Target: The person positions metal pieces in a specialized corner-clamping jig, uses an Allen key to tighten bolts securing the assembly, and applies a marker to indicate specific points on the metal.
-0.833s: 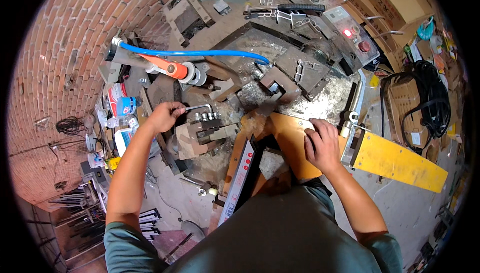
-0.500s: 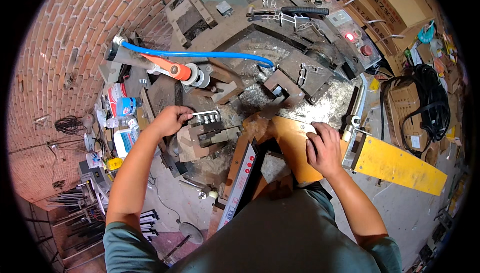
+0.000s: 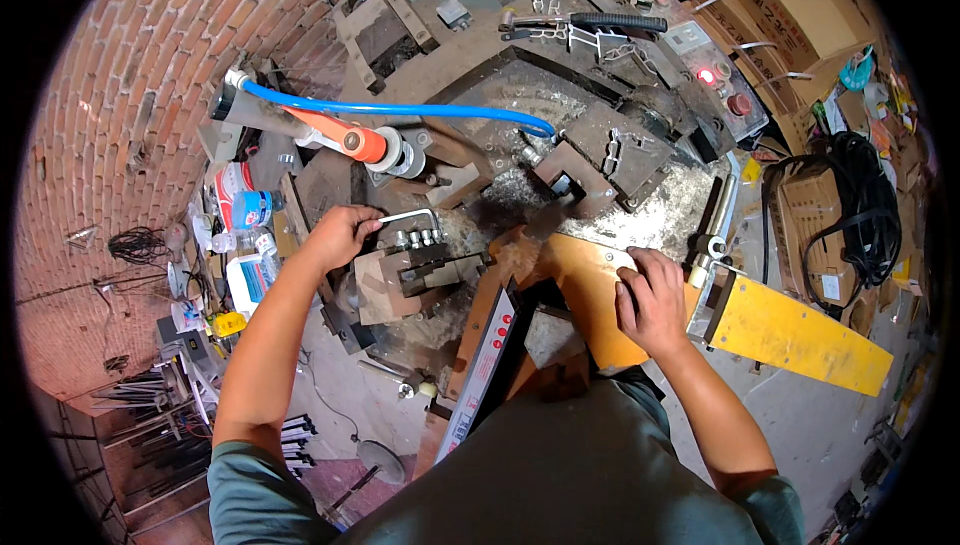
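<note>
- Two bare hands, one bent metal key (image 3: 410, 214), four short bolts (image 3: 415, 239) standing in a row, and one blue hose (image 3: 400, 107) curving across the machine (image 3: 470, 85).
- Two yellow panels: a near panel (image 3: 585, 280) in front of the person, and a far panel (image 3: 800, 335) off to the right.
- One lit red lamp (image 3: 706, 76) at the upper right, and one black-handled tool (image 3: 618, 22) lying across the top of the machine.
- The left arm reaches up and forward from the lower left; its hand (image 3: 340, 236) is just left of the bolts.
- The left thumb and fingers pinch one end of the key. The key runs right above the bolts, its bent end pointing down at the rightmost one; whether it is seated there, I cannot tell.
- The bolts stand at the back of a metal clamp block (image 3: 385, 290).
- The right arm comes from the lower right; its hand (image 3: 655, 305) rests palm down on the near panel, by its right edge.
- The right fingers lie close together, loosely curled, grasping nothing visible.
</note>
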Motion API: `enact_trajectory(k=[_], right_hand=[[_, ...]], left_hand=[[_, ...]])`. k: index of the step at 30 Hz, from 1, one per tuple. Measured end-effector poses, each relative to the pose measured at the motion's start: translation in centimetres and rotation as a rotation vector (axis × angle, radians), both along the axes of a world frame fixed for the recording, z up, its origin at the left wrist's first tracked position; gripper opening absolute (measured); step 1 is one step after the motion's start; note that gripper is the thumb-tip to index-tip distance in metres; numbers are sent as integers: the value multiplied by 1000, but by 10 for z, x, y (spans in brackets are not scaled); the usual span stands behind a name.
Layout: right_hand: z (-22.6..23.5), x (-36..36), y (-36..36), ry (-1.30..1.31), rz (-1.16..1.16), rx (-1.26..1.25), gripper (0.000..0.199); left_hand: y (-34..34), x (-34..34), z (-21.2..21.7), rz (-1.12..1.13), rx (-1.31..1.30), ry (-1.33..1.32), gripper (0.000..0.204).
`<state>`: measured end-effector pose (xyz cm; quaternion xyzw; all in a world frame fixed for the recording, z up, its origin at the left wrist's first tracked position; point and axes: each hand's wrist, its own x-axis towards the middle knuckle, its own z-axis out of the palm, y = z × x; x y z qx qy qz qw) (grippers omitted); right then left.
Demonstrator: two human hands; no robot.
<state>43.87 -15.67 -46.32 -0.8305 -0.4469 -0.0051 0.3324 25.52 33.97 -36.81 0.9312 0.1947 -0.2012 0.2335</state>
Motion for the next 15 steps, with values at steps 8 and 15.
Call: enact_trajectory(k=[8, 15], right_hand=[[2, 1, 2, -3, -6, 4, 26], [3, 1, 3, 1, 0, 0, 26]], left_hand=[[-7, 15, 10, -216, 125, 15, 23], [-49, 31, 41, -263, 413, 160, 23]])
